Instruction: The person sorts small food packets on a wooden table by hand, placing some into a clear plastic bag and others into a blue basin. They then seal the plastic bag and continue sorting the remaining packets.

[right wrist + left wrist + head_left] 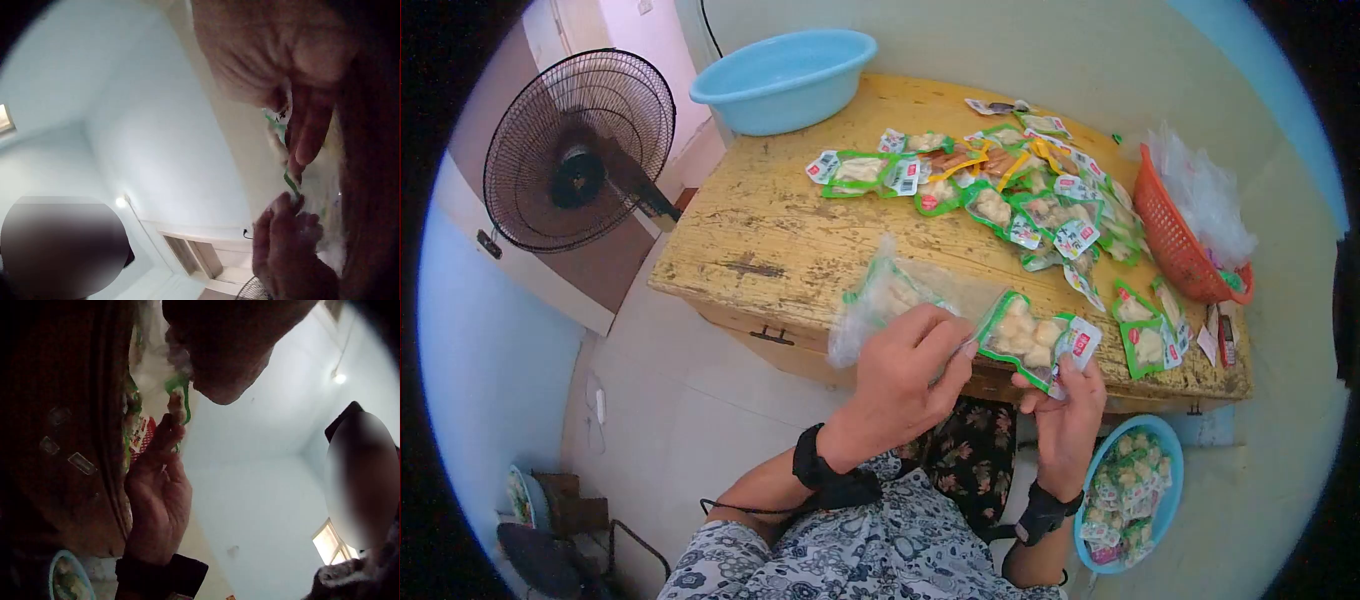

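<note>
The left hand (905, 370) covers the near corner of the clear bag (880, 300); what lies inside the bag shows only as a pale haze. The right hand (1065, 410) hides the near edge of the green packet (1030, 340). The print on its label (1082, 343) is too small to read. The right wrist hides the left rim of the blue bowl (1178, 480). Both wrist views are dark and smeared, and the left one carries a blurred oval patch (359, 478).

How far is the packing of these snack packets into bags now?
Done: the blue bowl on the floor already holds many packets. In hand: the left hand holds a clear bag with a packet inside; the right hand pinches a green packet at its mouth. Left: many loose packets lie on the table.
</note>
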{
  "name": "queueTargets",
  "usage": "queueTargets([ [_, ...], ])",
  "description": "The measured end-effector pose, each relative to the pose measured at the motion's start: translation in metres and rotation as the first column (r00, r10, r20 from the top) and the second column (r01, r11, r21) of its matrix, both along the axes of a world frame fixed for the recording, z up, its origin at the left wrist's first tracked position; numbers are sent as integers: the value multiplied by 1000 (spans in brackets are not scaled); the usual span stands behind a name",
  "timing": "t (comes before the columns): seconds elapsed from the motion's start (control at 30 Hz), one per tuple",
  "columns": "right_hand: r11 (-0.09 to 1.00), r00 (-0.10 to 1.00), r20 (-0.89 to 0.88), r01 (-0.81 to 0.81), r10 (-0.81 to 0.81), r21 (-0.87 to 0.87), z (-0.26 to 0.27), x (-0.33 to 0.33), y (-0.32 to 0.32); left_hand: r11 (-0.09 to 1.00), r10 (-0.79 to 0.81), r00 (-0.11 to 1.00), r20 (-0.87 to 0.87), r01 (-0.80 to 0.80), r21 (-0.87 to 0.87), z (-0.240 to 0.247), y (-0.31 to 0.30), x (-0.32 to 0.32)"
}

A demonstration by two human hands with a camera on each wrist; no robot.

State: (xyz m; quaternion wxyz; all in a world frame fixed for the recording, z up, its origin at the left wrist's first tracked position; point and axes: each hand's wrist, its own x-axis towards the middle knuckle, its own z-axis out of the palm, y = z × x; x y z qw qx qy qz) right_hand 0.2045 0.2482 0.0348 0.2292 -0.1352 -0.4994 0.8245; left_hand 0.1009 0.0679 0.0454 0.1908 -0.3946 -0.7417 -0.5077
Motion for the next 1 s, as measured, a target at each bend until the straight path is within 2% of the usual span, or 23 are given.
queueTargets([
  [0.13,1000,999,48,2,-3,20,-3,-1,-11,1000,19,998,-61,-20,-13,1,7,5],
  [0.23,999,998,43,42,-41,-28,0,-3,-11,998,51,986,-158,-57,-34,8,11,7],
  [0.3,1000,999,54,6,-8,21,2,-5,-10,996,76,965,-252,-86,-28,12,14,8],
  [0.4,997,997,77,3,-9,76,0,-6,-13,993,92,950,-300,-109,-42,10,14,5],
  [0.43,996,996,86,6,-14,92,-2,-8,-15,993,71,957,-282,-93,-65,9,14,5],
  [0.53,994,995,25,-99,100,-45,-5,-9,-12,993,15,970,-242,-44,-113,9,20,11],
  [0.63,998,1000,-6,-9,8,-64,-9,-24,-23,996,-47,966,-253,27,-83,9,32,17],
  [0.8,996,998,44,-48,51,-73,-11,-32,-28,982,-184,939,-289,187,-18,7,42,12],
  [0.87,996,995,59,-82,81,25,-12,-35,-25,980,-193,936,-295,199,-9,2,46,8],
  [0.93,946,991,86,-120,98,301,-16,-41,-20,978,-202,937,-285,206,-16,-1,45,5],
  [1.0,734,994,92,-107,61,671,-19,-48,-11,979,-204,943,-262,202,-36,-3,39,0],
])
